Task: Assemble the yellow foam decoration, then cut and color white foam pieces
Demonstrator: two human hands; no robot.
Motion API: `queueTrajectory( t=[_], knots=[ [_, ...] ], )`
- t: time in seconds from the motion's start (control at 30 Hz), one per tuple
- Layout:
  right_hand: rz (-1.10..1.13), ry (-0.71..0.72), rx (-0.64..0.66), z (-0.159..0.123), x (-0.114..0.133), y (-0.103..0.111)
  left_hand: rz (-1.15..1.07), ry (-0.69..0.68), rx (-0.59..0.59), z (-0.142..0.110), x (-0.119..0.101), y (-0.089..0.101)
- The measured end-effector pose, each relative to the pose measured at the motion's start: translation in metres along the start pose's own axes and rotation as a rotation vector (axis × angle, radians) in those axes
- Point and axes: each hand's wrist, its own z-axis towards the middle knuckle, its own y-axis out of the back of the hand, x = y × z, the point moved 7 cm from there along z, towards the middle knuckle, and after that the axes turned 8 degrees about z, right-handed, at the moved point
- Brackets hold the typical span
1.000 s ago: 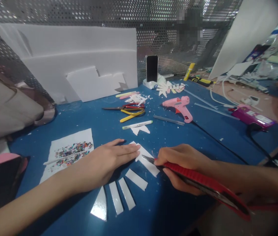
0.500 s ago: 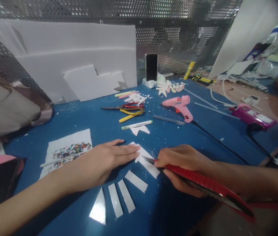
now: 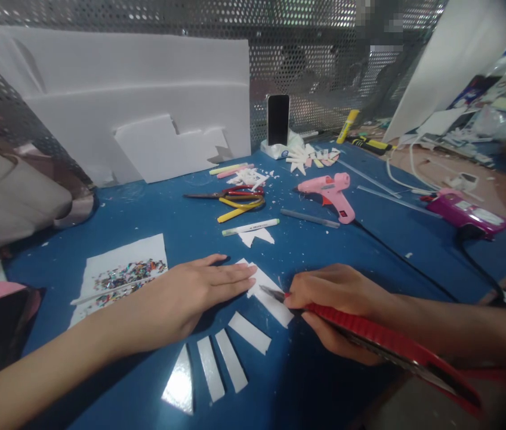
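Observation:
My left hand [image 3: 206,286] lies flat, fingers stretched out, its fingertips pressing the upper end of a white foam board piece [image 3: 275,307] against the table. In my right hand [image 3: 338,310] is a red utility knife [image 3: 364,328], gripped with its handle slanting down to the right. The blade's tip rests on or just over the white piece, right of my left fingertips; contact is hard to make out. Several cut white strips [image 3: 231,361] fan out below. Above the piece sit a light green marker [image 3: 250,227] and a notched white scrap [image 3: 256,237].
Scissors [image 3: 235,196], a pink glue gun [image 3: 327,194] with its cord, and a clear glue stick [image 3: 309,218] lie beyond my hands. Coloured sequins cover a white sheet [image 3: 121,245] at left. A phone [image 3: 278,119] stands at the back, near white boards [image 3: 145,65].
The view has shifted very slightly. Both hands, the knife and the white piece keep nearly the same places, with the blade still at the piece.

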Motion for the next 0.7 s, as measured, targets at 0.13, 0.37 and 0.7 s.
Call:
queueTrajectory(
  t=[0.13, 0.37, 0.7],
  knots=[
    [0.022, -0.002, 0.010, 0.001, -0.003, 0.001, 0.007, 0.009, 0.019, 0.001, 0.001, -0.001],
    [0.063, 0.017, 0.054, 0.006, -0.004, 0.002, 0.018, 0.025, 0.043, -0.001, 0.003, -0.004],
    [0.101, 0.011, 0.114, 0.010, 0.005, -0.002, 0.048, 0.066, 0.029, 0.001, 0.001, -0.009]
  ],
)
